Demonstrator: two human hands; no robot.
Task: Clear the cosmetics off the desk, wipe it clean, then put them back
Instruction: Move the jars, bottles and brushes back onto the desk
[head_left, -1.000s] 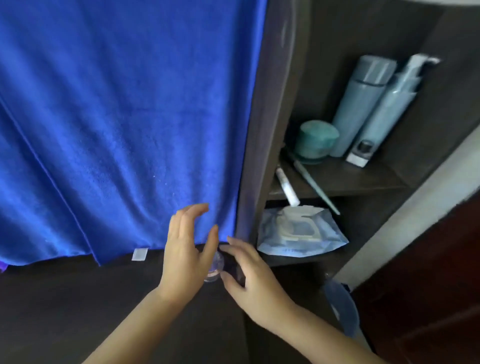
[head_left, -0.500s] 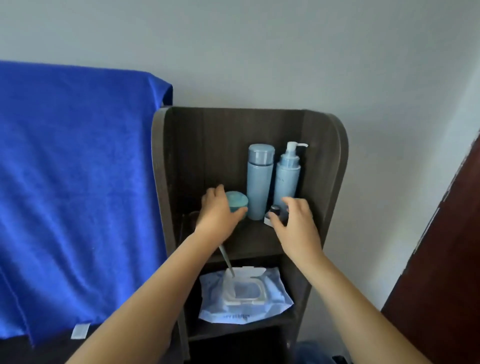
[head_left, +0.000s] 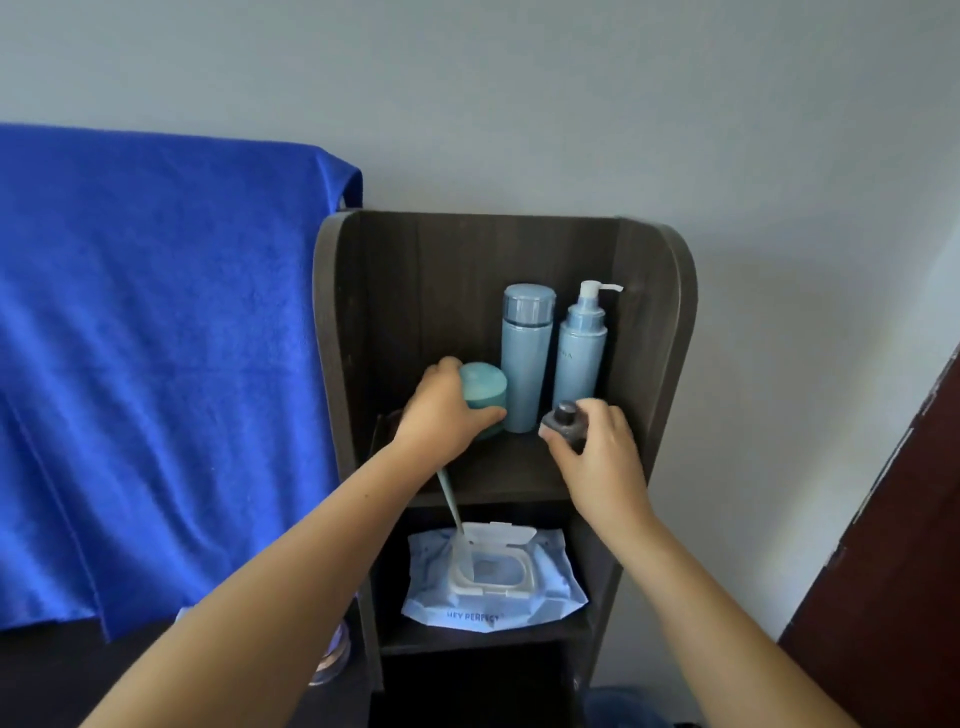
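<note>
The round teal plastic cream jar (head_left: 483, 392) stands on the upper shelf of the dark wooden rack (head_left: 670, 332), the left hand (head_left: 441, 415) curled around it. The right hand (head_left: 597, 441) pinches a small dark-capped bottle (head_left: 565, 418) beside the two tall pale-blue bottles (head_left: 525, 358). Whether the wiping is done cannot be told, and these two cosmetics are not yet let go.

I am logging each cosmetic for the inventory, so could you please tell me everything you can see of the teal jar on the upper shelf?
The teal jar is a squat round pot with a slightly domed lid, matte and plastic-looking, lid on. It stands upright on the upper shelf, left of the tall capped bottle. The left hand grips it, fingers over the top and thumb across its front; its lower left side is hidden.
</note>
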